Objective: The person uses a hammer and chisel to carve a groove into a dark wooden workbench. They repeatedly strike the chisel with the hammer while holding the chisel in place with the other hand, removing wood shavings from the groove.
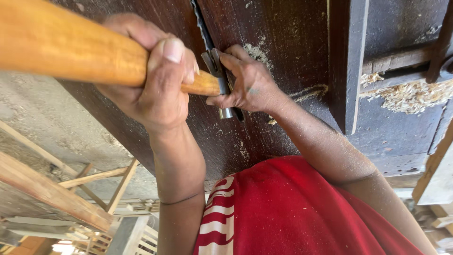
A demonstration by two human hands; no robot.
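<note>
1. The hammer point(71, 49) fills the upper left; its smooth wooden handle looks stiff and a little slick, and the steel head point(218, 71) makes it top-heavy.
2. The left hand point(155, 75) is wrapped tightly round the handle close to the head, a hold that suits short, controlled taps.
3. The right hand point(247, 82) has its fingers pressed together beside the head, against the dark wooden board point(283, 42); what it pinches, I cannot tell.
4. Sawdust point(410, 94) lies far right, likely slippery.

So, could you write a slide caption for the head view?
One hand grips a wooden-handled hammer; the other hand rests by its head on a dark, dusty wooden board.
</note>
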